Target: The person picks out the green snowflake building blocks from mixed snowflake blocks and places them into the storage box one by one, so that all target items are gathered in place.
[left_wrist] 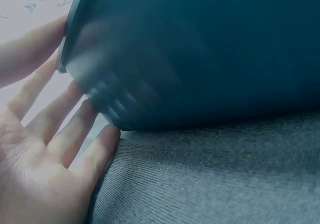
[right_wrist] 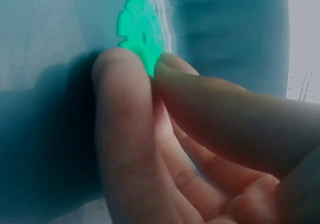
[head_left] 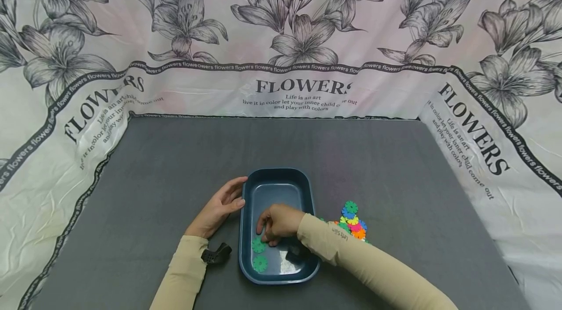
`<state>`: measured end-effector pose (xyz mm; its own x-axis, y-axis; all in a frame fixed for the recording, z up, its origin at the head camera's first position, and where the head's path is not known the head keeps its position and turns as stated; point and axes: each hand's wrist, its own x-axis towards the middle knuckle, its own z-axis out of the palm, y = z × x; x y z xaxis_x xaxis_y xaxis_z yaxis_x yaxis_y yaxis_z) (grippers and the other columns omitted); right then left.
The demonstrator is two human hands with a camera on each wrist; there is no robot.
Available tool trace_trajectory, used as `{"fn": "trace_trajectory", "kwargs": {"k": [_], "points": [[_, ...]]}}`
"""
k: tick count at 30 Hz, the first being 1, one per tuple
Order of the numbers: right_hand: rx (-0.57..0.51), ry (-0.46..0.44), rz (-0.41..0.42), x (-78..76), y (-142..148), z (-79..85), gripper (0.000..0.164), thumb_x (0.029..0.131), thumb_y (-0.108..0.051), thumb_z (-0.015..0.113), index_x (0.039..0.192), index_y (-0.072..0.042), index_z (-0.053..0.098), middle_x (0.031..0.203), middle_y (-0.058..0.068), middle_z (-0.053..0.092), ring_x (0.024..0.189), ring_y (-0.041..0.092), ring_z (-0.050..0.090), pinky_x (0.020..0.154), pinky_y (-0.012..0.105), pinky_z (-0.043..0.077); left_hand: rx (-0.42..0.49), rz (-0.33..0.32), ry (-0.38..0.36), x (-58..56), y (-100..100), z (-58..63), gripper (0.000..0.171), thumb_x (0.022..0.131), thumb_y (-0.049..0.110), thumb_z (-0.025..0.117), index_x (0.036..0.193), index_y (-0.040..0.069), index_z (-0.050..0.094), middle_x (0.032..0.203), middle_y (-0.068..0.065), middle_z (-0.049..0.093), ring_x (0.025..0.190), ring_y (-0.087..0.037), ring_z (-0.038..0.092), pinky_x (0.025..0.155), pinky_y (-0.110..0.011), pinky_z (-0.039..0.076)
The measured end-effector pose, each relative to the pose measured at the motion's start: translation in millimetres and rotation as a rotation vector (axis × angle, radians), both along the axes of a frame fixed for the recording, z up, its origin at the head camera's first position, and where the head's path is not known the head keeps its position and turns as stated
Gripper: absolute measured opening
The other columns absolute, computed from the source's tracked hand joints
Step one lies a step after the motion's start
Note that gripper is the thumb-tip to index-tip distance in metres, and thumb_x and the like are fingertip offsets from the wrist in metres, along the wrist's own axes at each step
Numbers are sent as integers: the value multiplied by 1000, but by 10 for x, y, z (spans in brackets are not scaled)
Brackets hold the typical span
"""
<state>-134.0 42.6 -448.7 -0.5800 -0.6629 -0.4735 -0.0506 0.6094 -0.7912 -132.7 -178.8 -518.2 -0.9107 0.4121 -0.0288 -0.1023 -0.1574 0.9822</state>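
Disc (right_wrist: 141, 31), green, edge pinched at tip of right grip (head_left: 281, 223), inside blue tray (head_left: 281, 197), left grip (head_left: 221, 208) spread against outer side

**"FLOWERS", Three Times Over**

Round the tabletop (head_left: 184, 158), printed cloth (head_left: 197, 93) reads "FLOWERS" at 10, 12 and 2 o'clock, each above "Life is an art" and, lower, "and play with colors". Its black band (head_left: 303, 69) repeats "flowers". The right sleeve's (head_left: 377, 258) lettering is unclear.

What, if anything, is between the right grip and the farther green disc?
Nothing visible. The right grip has its fingertips at the edge of the farther disc, the arm reaching over the right wall of the tray. The nearer disc lies toward the person, out of the way.
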Motion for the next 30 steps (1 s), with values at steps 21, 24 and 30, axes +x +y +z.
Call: {"fn": "trace_trajectory", "kwargs": {"k": [21,24,30], "points": [[57,393,-300,7,1488,535,24,96,-26,60,110,-7,66,89,5,68,73,19,63,63,30,50,17,-18,-14,60,20,-65,59,96,8,57,148,18,32,154,-7,30,140,-17,31,104,-25,38],[91,393,-353,-27,1717,455,22,96,-18,59,113,-4,64,92,9,68,74,21,62,64,31,50,9,-5,-21,47,22,-44,59,95,8,58,147,19,33,154,-6,31,141,-18,31,103,-25,38],[168,353,-382,-188,1991,183,23,93,-9,60,114,-1,62,94,11,67,76,19,62,67,35,51,11,0,-12,17,26,-12,59,95,7,58,148,16,33,154,-9,31,140,-21,30,102,-24,39]]}}
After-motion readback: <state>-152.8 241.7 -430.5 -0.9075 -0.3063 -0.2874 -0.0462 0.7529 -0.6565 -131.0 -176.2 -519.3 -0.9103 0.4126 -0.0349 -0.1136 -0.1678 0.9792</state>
